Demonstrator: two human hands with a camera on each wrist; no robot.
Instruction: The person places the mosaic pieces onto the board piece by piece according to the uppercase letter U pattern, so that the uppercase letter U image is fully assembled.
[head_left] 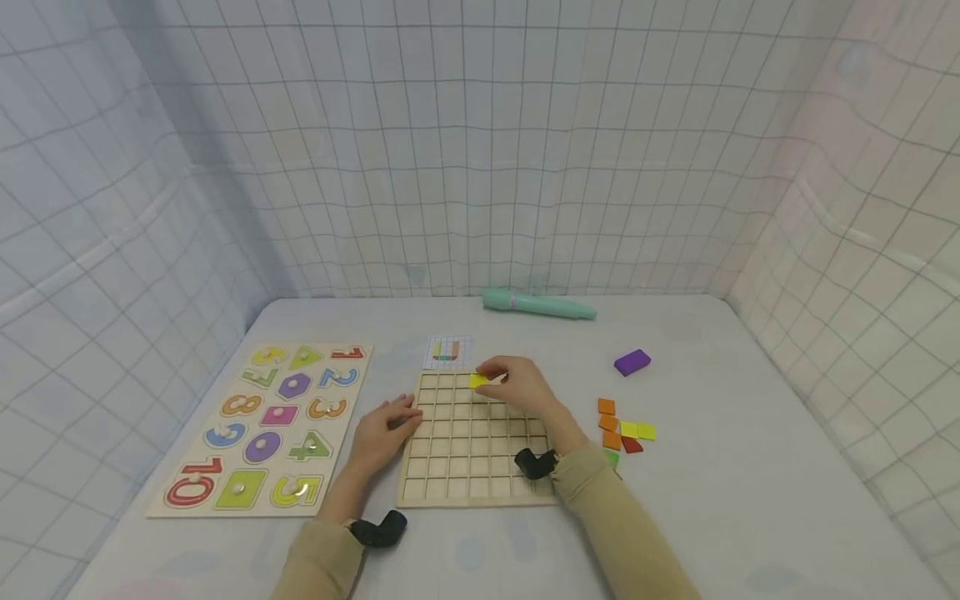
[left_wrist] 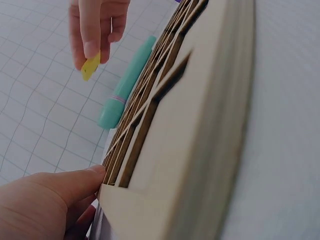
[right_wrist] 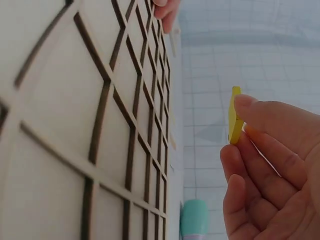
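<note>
Yellow square tile sits between the thumb and fingertips of the right hand: tight pinch, gap just the tile, remaining fingers loosely bent in the right wrist view. Tile is in the air, roughly parallel to the wooden grid board, apart from it, over the far row in the head view. Left hand is relaxed, fingers a bit bent, thumb touching the board's left edge; its other fingers are partly hidden in the left wrist view, so can't tell if any go under the board. Surface below the fingers is a pale table with faint prints; grid-patterned cloth walls stand beyond the hands and on both sides. Just past the board, left of the right fingertips: picture card with a U-like colored figure. Farther beyond: teal tube with a lilac band. Right of the right fingers: purple block; nearer the body, orange tiles, two yellow tiles, red piece, green tile. Left of the left fingers: number-and-shape puzzle. Obstructions: right hand and black wrist mount block some right-side cells; tan sleeve partly covers the green tile.
</note>
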